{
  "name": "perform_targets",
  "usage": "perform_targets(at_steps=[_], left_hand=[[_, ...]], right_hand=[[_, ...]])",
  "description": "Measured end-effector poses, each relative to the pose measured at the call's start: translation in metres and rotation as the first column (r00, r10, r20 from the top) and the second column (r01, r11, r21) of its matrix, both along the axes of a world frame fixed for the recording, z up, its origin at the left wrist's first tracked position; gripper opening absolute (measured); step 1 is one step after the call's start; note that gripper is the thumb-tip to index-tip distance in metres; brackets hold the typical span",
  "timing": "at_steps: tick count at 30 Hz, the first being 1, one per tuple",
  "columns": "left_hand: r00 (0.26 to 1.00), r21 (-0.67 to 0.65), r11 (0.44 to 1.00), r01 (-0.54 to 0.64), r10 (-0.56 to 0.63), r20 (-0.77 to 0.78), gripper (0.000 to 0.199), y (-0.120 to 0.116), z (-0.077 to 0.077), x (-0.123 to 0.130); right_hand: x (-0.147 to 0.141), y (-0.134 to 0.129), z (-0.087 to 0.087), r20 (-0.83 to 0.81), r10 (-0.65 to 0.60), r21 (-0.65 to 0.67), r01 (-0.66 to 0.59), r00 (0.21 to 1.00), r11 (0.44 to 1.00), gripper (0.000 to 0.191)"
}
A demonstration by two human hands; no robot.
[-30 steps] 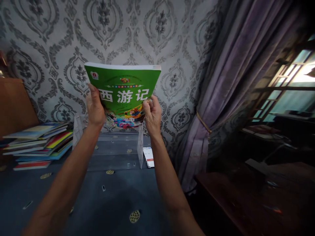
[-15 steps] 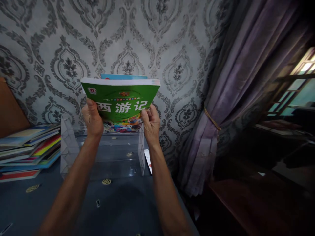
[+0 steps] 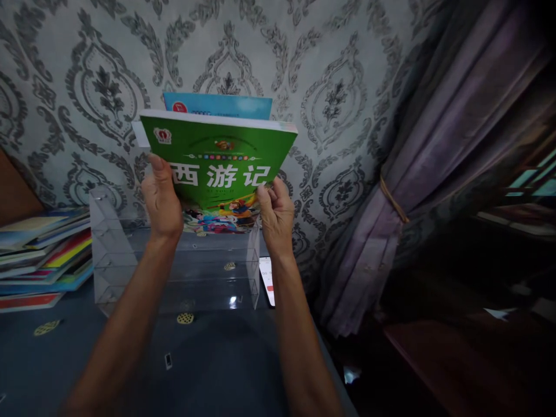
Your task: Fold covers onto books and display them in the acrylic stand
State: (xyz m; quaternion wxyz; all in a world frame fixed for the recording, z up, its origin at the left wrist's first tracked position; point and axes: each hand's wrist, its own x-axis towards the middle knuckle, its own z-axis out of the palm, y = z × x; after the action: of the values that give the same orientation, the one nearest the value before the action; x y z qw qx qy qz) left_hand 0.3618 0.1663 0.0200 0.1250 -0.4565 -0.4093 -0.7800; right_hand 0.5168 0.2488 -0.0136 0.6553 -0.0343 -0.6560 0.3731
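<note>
A green book (image 3: 221, 150) with white Chinese characters and cartoon figures on its cover is held up between my two hands. My left hand (image 3: 163, 200) grips its left edge, thumb on the front cover. On the opposite edge, my right hand (image 3: 277, 214) has its thumb on the cover and its fingers behind. Above the green book shows the top of a blue book (image 3: 234, 105); what supports it is hidden. Below and behind the hands stands a clear, tiered plastic rack (image 3: 108, 249) on the dark table. The green book covers part of its top.
On the left is a stack of books (image 3: 43, 255), with a brown panel (image 3: 15, 188) behind it. A lit phone (image 3: 267, 281) stands right of the rack. A patterned wall (image 3: 108, 87) rises behind, and a tied purple curtain (image 3: 373, 243) hangs at the right.
The green book now appears higher and larger, with its cover more fully visible. More of the blue book shows above it. The view has shifted slightly; both hands keep their hold.
</note>
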Motion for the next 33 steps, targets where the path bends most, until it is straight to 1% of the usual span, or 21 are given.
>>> perform_targets(at_steps=[3,5,8,11,13,15,19,22,24,26,28,30,33], left_hand=[[0.999,0.055,0.998,0.041,-0.042,0.024,0.068,0.004,-0.004,0.001],[0.997,0.054,0.997,0.056,-0.058,0.041,0.069,0.006,-0.008,0.001],[0.997,0.061,0.997,0.041,-0.045,0.069,0.066,0.008,-0.012,0.001],[0.992,0.089,0.992,0.088,-0.095,0.080,0.058,0.010,-0.015,0.000],[0.989,0.103,0.989,0.109,-0.118,0.087,0.052,0.012,-0.017,-0.002],[0.987,0.127,0.987,0.101,-0.115,0.111,0.046,0.012,-0.020,-0.003],[0.991,0.151,0.988,0.028,-0.047,0.126,0.039,0.008,-0.023,-0.007],[0.996,0.076,0.995,-0.066,0.061,0.068,0.034,-0.001,-0.024,-0.009],[0.987,-0.004,0.987,-0.162,0.162,-0.013,0.031,-0.008,-0.026,-0.011],[0.961,-0.084,0.961,-0.262,0.252,-0.112,0.031,-0.014,-0.031,-0.013],[0.931,-0.154,0.928,-0.341,0.310,-0.191,0.036,-0.019,-0.037,-0.014],[0.906,-0.207,0.893,-0.399,0.348,-0.242,0.042,-0.021,-0.043,-0.014],[0.869,-0.245,0.850,-0.466,0.386,-0.310,0.046,-0.023,-0.049,-0.012]], right_hand=[[0.001,0.003,-0.002,0.027,-0.010,0.000,0.010,1.000,1.000,0.034],[0.003,0.004,-0.003,0.055,-0.037,0.007,0.037,0.998,0.999,0.031],[0.008,0.007,-0.005,0.114,-0.136,0.050,0.131,0.984,0.990,0.030],[0.014,0.011,-0.006,0.169,-0.260,0.117,0.243,0.951,0.963,0.027],[0.017,0.015,-0.007,0.205,-0.296,0.127,0.274,0.933,0.953,0.024],[0.019,0.017,-0.008,0.240,-0.291,0.105,0.273,0.926,0.956,0.024],[0.022,0.017,-0.007,0.267,-0.260,0.050,0.257,0.928,0.965,0.030],[0.023,0.014,-0.005,0.263,-0.273,0.037,0.273,0.926,0.961,0.031],[0.023,0.013,-0.005,0.260,-0.295,0.039,0.296,0.919,0.955,0.031],[0.023,0.012,-0.004,0.266,-0.310,0.036,0.311,0.913,0.950,0.031],[0.022,0.011,-0.003,0.272,-0.316,0.026,0.321,0.909,0.947,0.031],[0.022,0.010,-0.003,0.276,-0.326,0.019,0.334,0.904,0.942,0.031],[0.022,0.009,-0.002,0.286,-0.338,0.024,0.346,0.897,0.938,0.030]])
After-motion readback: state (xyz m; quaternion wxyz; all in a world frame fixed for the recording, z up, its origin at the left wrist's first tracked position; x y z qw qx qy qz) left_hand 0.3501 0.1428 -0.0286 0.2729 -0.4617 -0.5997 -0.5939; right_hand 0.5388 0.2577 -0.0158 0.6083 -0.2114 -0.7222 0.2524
